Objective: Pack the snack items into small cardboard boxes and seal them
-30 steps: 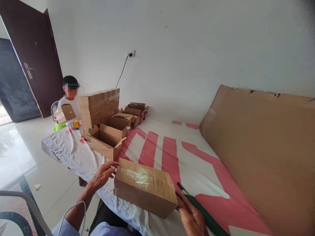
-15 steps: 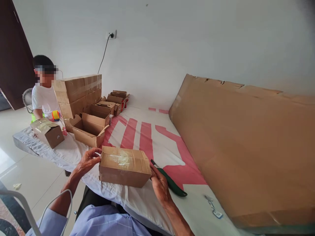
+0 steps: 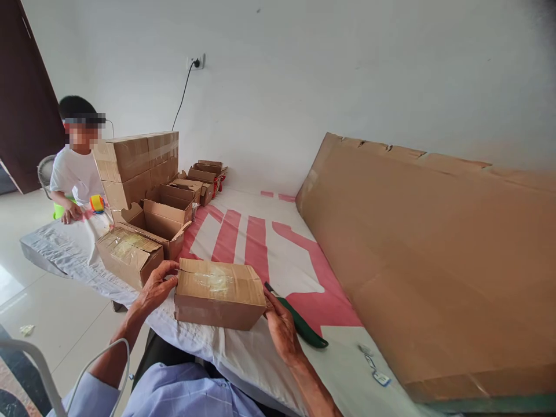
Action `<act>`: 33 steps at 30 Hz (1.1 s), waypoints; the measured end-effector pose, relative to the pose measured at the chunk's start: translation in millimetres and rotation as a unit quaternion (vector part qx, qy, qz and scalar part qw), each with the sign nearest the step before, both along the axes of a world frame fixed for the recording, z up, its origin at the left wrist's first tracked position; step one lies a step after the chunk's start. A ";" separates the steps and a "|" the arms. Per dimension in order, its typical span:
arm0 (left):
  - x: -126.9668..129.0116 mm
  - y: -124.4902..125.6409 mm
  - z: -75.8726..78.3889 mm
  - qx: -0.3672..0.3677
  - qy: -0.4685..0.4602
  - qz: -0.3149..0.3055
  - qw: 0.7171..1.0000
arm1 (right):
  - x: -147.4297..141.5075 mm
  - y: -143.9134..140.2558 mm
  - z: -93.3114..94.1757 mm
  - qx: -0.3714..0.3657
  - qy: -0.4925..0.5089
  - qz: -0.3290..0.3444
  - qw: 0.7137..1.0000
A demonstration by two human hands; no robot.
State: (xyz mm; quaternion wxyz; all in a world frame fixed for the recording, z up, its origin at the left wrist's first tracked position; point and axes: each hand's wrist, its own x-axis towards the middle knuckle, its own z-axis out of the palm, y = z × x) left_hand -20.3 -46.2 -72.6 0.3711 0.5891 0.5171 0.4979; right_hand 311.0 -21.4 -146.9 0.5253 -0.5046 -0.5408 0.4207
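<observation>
Between my hands sits a taped cardboard box on the cloth near the front edge. My left hand grips its left end with bent fingers. The other end is held by my right hand, its fingers partly hidden behind the box. Clear tape crosses the closed top flaps. Just beyond my right hand lies a tool with a dark green handle, its far end partly hidden by my fingers. Another taped cardboard box lies close to my left hand, in front of an open cardboard box.
Closed cartons are stacked at the left, with several open boxes behind. A person in a white shirt sits beside a yellow-and-orange tape roll. Keys lie right; a large cardboard sheet leans there.
The second taped box has slid right, toward my left hand, and the seated person's hand now shows on the cloth. My hands and the box between them stay in place.
</observation>
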 end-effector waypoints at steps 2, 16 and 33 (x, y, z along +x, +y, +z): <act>-0.9 1.3 -5.8 0.010 -0.004 0.014 1.000 | 0.4 1.3 -2.2 0.000 -0.003 -0.005 1.000; -24.4 -9.5 -17.8 0.051 0.127 0.210 0.968 | -1.3 1.2 1.9 0.008 -0.005 0.013 1.000; -4.6 5.5 26.2 -0.045 -0.043 -0.026 0.998 | 29.6 10.1 3.4 0.122 -0.196 -0.009 0.973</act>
